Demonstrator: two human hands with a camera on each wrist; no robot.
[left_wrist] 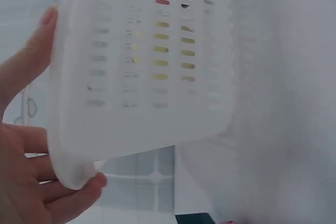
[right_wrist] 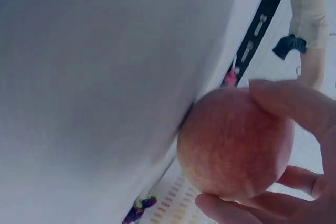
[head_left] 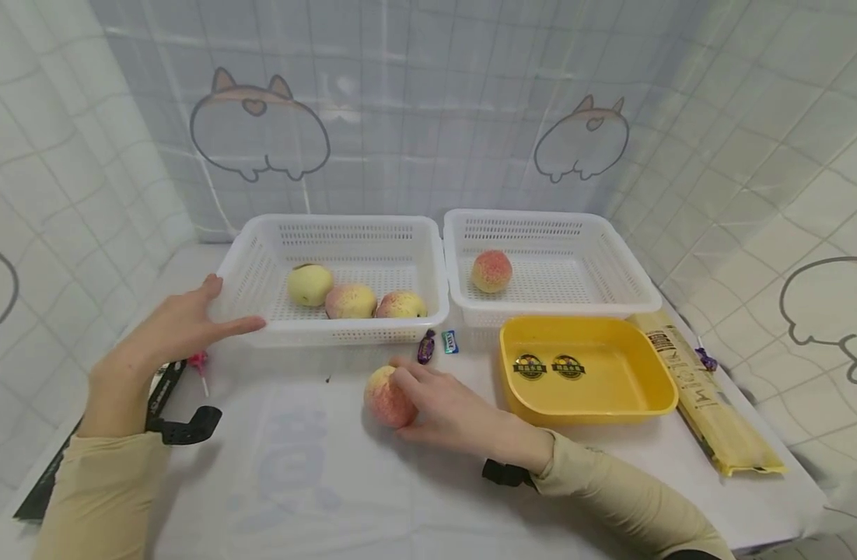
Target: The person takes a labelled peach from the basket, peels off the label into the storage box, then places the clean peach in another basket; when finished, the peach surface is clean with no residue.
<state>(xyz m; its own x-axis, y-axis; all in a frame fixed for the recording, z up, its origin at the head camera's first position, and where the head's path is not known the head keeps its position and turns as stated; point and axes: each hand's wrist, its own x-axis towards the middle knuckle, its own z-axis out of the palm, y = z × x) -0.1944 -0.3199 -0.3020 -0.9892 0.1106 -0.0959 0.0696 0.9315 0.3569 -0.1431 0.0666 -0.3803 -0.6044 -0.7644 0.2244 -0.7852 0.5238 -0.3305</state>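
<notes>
My right hand grips a red-and-yellow peach just above or on the white tabletop. In the right wrist view the thumb and fingers curl round that peach. My left hand holds the front left corner of the left white plastic basket. In the left wrist view the thumb and fingers sit either side of the basket's rim. Inside that basket lie a pale yellow peach and two blushed peaches. One redder peach lies in the right white basket.
A yellow plastic tub stands before the right basket. Beyond it lies a long yellow packet with a purple lollipop. Small wrapped candies lie by the left basket. A pink lollipop and a black box are at left.
</notes>
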